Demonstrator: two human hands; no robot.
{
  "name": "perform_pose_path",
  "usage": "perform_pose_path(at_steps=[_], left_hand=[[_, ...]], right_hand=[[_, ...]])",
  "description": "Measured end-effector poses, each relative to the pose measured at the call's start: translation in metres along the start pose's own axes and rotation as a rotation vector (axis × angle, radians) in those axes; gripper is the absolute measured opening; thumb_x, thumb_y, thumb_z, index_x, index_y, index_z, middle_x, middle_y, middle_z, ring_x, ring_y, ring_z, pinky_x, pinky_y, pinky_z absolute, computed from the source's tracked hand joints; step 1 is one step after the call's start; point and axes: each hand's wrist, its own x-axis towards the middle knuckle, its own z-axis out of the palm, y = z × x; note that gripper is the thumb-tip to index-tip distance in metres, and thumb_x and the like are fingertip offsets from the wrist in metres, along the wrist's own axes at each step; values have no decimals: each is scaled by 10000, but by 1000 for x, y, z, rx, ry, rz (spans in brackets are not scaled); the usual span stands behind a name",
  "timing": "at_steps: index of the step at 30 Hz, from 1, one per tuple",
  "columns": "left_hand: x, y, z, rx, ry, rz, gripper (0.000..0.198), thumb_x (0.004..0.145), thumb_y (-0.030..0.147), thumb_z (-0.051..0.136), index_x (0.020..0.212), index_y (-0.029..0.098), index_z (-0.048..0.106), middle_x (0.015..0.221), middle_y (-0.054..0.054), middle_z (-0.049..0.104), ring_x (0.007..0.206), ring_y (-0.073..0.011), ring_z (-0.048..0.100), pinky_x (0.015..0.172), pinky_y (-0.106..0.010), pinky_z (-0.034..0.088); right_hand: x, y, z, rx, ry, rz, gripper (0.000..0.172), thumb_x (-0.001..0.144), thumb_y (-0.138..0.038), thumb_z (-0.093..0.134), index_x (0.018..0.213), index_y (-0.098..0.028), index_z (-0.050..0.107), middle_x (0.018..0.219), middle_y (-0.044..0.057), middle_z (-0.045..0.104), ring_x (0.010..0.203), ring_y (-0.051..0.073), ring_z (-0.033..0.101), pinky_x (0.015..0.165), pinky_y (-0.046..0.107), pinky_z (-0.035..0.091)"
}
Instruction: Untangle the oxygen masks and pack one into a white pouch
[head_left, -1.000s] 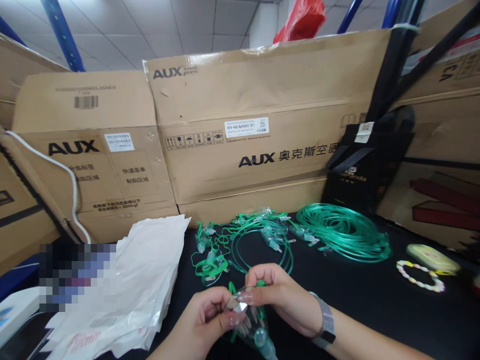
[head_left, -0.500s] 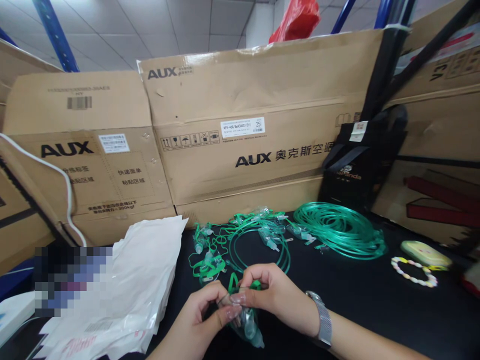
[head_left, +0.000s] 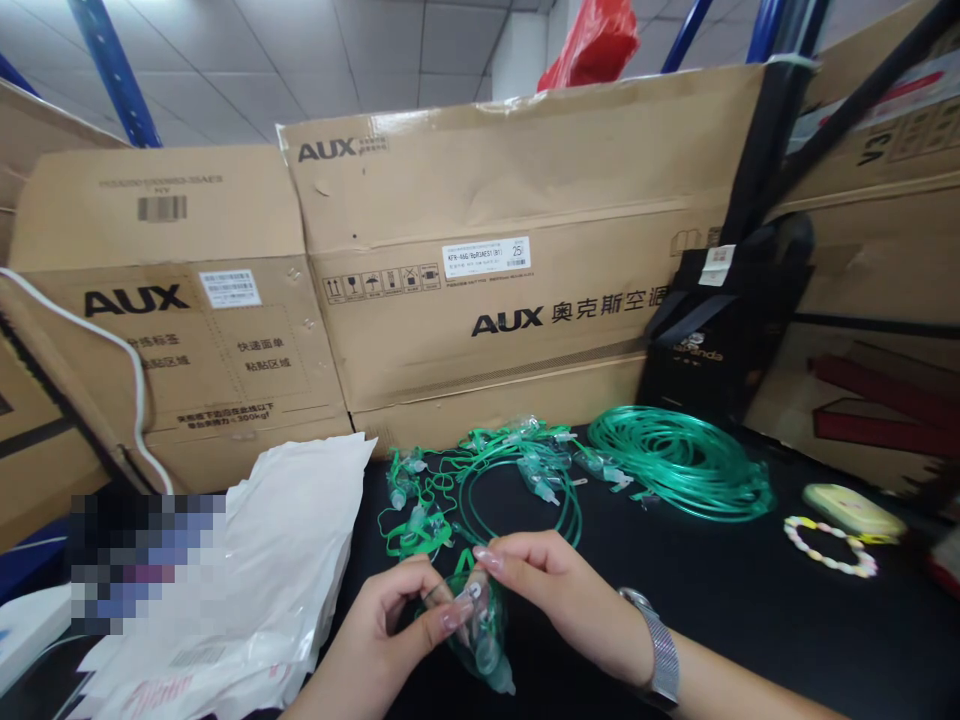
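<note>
Low in the middle of the view, both hands hold a clear green-tinted plastic mask (head_left: 480,640) with a green strap. My left hand (head_left: 390,640) pinches its left edge between thumb and fingers. My right hand (head_left: 551,600), with a metal watch on the wrist, grips the top of the mask with curled fingers. Just beyond the hands lies a tangle of more masks and green straps (head_left: 450,490) on the black table (head_left: 750,610).
A coil of green tubing (head_left: 679,460) lies at the back right. White plastic bags (head_left: 262,570) are stacked on the left. A bead bracelet (head_left: 829,545) and a pale green case (head_left: 851,510) sit at the right. Big AUX cardboard boxes (head_left: 487,250) wall off the back, with a black bag (head_left: 720,320) against them.
The hands have turned the mask a little and lowered it slightly; my right fingers have shifted over its top edge. Nothing else has moved.
</note>
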Motion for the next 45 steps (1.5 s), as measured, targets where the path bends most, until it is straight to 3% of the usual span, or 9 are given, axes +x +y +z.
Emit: perform_pose_path(at_steps=[5,12,16,19,23,28,35,45], left_hand=[[-1,-1,0,83,5,30,229,744,324,602,578,178,541,636,21,482,670,-154,449,642,-268,337],[-3,-3,5,139,27,41,228,753,330,587,582,189,533,651,18,472,687,-168,464,676,-282,355],[-4,-5,8,150,13,32,230,753,335,586,583,189,540,634,20,507,716,-175,487,789,-313,336],[-4,-6,8,145,-6,30,231,753,347,587,591,185,555,625,18,524,726,-178,496,816,-311,321],[-4,-4,10,74,-40,4,266,745,380,589,576,182,534,600,21,497,664,-162,461,672,-272,354],[-3,-4,11,-26,-52,24,272,733,385,608,569,175,554,607,17,515,650,-154,462,659,-271,357],[0,-10,5,-16,-71,47,221,745,342,607,600,181,568,631,17,514,715,-173,477,754,-308,331],[-2,-6,2,-54,-114,18,218,767,354,576,625,190,555,666,21,472,729,-169,426,720,-293,305]], right_hand=[[0,2,2,-36,38,17,430,740,-549,542,605,-150,630,561,-21,540,557,113,439,592,249,358],[-1,8,0,-304,73,-14,335,782,-464,537,643,-161,561,586,-30,492,585,115,429,558,228,345],[-4,9,1,-386,28,-82,335,827,-462,469,644,-182,481,594,-42,436,585,110,391,548,218,334],[-6,9,3,-378,-27,-126,356,845,-506,400,673,-195,433,625,-36,409,599,118,379,563,230,347],[-7,11,4,-346,-64,-137,404,842,-568,336,691,-197,395,660,-28,388,618,124,360,590,250,347],[-8,15,5,-196,-123,-118,416,824,-591,358,702,-194,386,652,-40,357,590,110,314,562,241,326],[-4,14,2,-260,-68,-151,332,850,-461,433,690,-173,473,643,-29,419,621,113,379,603,239,343],[-2,11,-2,-272,-60,-139,343,868,-422,409,683,-151,509,641,-24,440,621,109,382,596,230,338]])
